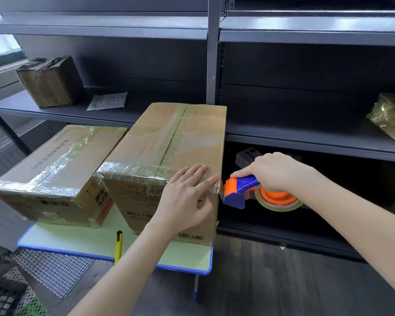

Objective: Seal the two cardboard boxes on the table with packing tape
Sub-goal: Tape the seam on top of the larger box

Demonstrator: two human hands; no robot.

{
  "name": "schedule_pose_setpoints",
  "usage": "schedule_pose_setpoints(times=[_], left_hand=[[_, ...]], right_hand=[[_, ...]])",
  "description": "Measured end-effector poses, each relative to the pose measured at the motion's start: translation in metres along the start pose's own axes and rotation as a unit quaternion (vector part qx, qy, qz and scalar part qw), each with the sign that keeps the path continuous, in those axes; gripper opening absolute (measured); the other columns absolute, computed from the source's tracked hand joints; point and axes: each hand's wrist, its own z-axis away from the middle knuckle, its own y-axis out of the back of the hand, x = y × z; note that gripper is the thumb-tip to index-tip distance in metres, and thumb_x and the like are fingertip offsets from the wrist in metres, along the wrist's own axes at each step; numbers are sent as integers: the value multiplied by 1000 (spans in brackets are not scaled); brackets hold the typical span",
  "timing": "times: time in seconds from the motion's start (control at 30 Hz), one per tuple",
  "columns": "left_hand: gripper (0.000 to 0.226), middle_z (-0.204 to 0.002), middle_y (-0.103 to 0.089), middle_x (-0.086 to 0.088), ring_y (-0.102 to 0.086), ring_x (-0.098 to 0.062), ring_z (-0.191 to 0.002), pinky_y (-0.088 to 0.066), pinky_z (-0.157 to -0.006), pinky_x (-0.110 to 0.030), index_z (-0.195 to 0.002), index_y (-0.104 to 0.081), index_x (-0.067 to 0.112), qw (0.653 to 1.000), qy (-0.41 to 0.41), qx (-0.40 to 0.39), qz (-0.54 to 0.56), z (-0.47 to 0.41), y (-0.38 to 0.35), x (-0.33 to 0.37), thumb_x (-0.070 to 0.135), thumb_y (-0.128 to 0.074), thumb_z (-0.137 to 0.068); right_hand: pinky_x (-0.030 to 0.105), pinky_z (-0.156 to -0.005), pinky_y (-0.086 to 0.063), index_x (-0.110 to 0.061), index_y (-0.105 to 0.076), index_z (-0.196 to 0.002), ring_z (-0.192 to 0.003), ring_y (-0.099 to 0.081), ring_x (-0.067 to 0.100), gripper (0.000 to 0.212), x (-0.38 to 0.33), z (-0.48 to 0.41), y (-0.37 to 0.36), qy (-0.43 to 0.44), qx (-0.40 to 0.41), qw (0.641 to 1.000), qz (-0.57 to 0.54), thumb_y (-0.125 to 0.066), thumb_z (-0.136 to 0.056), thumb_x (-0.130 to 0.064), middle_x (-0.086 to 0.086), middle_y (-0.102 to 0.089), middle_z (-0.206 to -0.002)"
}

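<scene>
- Boxes: the taller box (169, 156) stands on the small table (187, 258), touching the lower box (55, 165) on its left; both tops already carry clear tape.
- Left hand (187, 197) lies flat and spread over the taller box's near right top edge, pressing tape down, gripping nothing.
- Right hand (276, 172) is wrapped around the handle of the tape dispenser (242, 190), just off the box's right corner.
- Tape along that near edge runs left to right, so the dispenser sits at its right end; a cut or a wrap down the right side looks likely next.
- Yellow knife (118, 245) lies near the table's front edge.
</scene>
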Motion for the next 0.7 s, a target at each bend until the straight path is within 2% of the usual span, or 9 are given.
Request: schedule_pose_setpoints(times=[0.07, 0.17, 0.23, 0.37, 0.53, 0.7], left_hand=[[54, -136, -53, -9, -45, -25, -130, -28, -110, -34, -128, -59, 24, 1000, 0, -9, -4, 0, 2, 1, 24, -51, -74], [57, -138, -51, -9, -43, -25, -132, -26, -111, -35, -130, -57, 24, 1000, 2, -18, -7, -1, 4, 3, 23, -48, -73], [58, -137, -51, -9, -43, -25, -132, -26, -112, -35, -130, -57, 24, 1000, 3, -20, -6, -2, 4, 3, 22, -47, -73], [58, -133, -55, -11, -47, -27, -129, -31, -110, -38, -127, -60, 23, 1000, 4, -16, -3, -3, 4, 4, 18, -48, -70], [57, -134, -54, -10, -46, -26, -130, -30, -110, -38, -128, -59, 24, 1000, 3, -16, -15, -3, 3, 3, 19, -48, -72], [54, -126, -61, -11, -54, -28, -121, -37, -104, -40, -119, -66, 21, 1000, 11, -6, -23, -4, 2, 7, 20, -50, -67]], right_hand=[[30, -67, -29, -55, -23, -138, -81, -41, 18, 66, -3, -3, 0, 12, 28, 999, 42, -38, -92, -10, -3, -38, -88], [31, -69, -28, -53, -25, -138, -84, -41, 20, 61, -3, -5, 0, 22, 38, 997, 59, -37, -94, -13, -2, -38, -88], [31, -71, -30, -53, -25, -138, -91, -49, 22, 58, -3, -6, 2, 27, 39, 997, 68, -39, -95, -16, -1, -42, -90], [32, -79, -35, -52, -25, -138, -103, -52, 25, 52, -7, -8, 5, 39, 65, 990, 121, -42, -97, -24, 3, -55, -109], [32, -82, -34, -50, -25, -138, -108, -50, 26, 55, -12, -7, 10, 34, 54, 985, 162, -50, -95, -28, 4, -53, -114], [32, -84, -32, -45, -30, -139, -112, -48, 27, 48, -19, -7, 17, 4, 11, 989, 146, -49, -95, -36, 6, -52, -121]])
